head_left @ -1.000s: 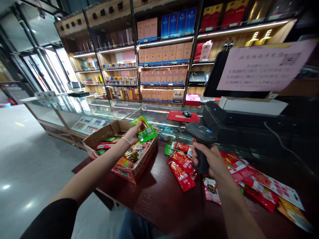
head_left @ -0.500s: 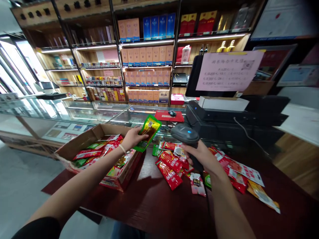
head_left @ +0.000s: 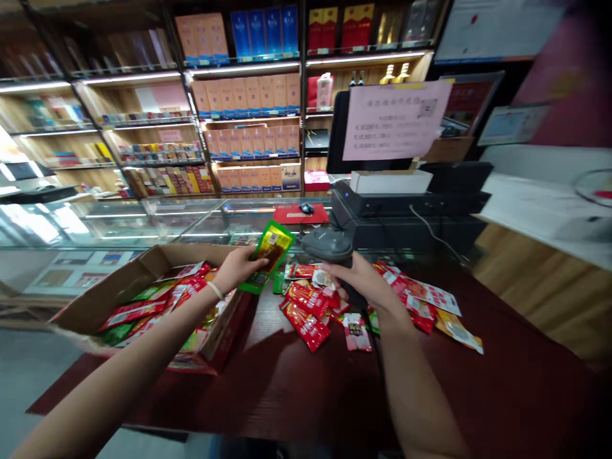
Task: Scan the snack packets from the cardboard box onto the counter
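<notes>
Between the thumb and fingers of my left hand (head_left: 239,273) is a green and yellow snack packet (head_left: 275,248), tilted, with its barcode label facing up. My right hand (head_left: 366,280) is wrapped around the handle of a dark barcode scanner (head_left: 327,243), whose head points left toward that packet, a short gap apart. Below the scanner lies a pile of red snack packets (head_left: 306,322), with a pink and white packet (head_left: 357,333) at its near edge. Left of the pile, an open cardboard box (head_left: 229,344) holds many red and green packets, partly hidden by my left forearm.
More packets, among them an orange one (head_left: 459,330), lie right of my right wrist on the dark red table (head_left: 287,395). Behind stand a glass counter (head_left: 201,223), a red pad with a mouse (head_left: 306,208), and a monitor bearing a pink paper sign (head_left: 394,121).
The view has turned to the right, so everything sits further left in the picture. Both hands keep their holds, and the packet and scanner stay about the same distance apart.
</notes>
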Motion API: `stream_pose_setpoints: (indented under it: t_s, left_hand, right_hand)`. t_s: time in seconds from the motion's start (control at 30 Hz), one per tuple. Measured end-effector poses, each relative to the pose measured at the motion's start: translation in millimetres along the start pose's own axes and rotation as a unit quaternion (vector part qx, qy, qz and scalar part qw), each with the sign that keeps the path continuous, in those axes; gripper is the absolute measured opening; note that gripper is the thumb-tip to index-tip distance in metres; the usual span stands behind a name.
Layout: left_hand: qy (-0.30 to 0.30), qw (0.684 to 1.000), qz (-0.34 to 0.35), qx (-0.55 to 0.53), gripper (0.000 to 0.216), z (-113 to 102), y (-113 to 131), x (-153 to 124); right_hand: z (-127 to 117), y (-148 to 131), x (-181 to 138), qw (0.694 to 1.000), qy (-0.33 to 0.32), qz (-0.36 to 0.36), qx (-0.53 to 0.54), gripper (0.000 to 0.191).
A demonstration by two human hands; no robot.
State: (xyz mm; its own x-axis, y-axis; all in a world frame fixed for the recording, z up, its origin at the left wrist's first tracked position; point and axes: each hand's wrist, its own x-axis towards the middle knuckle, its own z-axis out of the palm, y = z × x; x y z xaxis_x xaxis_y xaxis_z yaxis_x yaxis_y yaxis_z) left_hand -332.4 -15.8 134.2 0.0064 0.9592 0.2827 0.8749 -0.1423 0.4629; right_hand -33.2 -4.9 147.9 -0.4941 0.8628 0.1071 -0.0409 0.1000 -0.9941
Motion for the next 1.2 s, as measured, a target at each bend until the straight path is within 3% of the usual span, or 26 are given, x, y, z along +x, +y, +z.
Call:
stream_pose_setpoints:
  t_s: [0.17, 0.27, 0.4, 0.63, 0.73, 0.83, 0.93, 1.0, 1.1, 1.2]
  left_hand:
    - [-0.08, 0.994, 0.062, -0.029, 0.038, 30, 31, 18]
    - [-0.129, 0.984, 0.118, -0.025, 0.036, 62, 63, 29]
    - [-0.125, 0.976, 0.179, 0.001, 0.036, 113, 118, 43]
    - [-0.146, 0.929, 0.308, 0.147, 0.031, 204, 209, 76]
    - [-0.182, 0.907, 0.348, 0.151, 0.034, 241, 223, 87]
    - [-0.227, 0.895, 0.364, 0.125, 0.057, 263, 222, 94]
    - [-0.225, 0.897, 0.365, 0.104, 0.071, 263, 214, 96]
    - [-0.219, 0.901, 0.366, 0.083, 0.066, 250, 208, 96]
    - [-0.211, 0.913, 0.344, 0.054, 0.046, 214, 197, 91]
    - [-0.184, 0.935, 0.303, 0.026, 0.04, 163, 178, 77]
  right_hand:
    - [-60, -11, -17, 0.984, 0.153, -0.058, 0.065, 0.032]
    - [-98, -14, -38, 0.963, 0.226, -0.111, 0.1, 0.028]
    - [-135, -12, -67, 0.937, 0.276, -0.169, 0.131, 0.025]
    - [-175, 1, -104, 0.897, 0.358, -0.206, 0.158, 0.026]
    - [-185, 5, -115, 0.885, 0.389, -0.203, 0.157, 0.028]
    - [-189, 6, -120, 0.878, 0.412, -0.195, 0.149, 0.031]
    - [-190, 8, -119, 0.878, 0.415, -0.195, 0.139, 0.033]
    - [-187, 7, -115, 0.882, 0.406, -0.2, 0.133, 0.032]
    - [-178, 1, -106, 0.895, 0.38, -0.197, 0.124, 0.03]
    - [-159, -9, -94, 0.912, 0.347, -0.186, 0.112, 0.026]
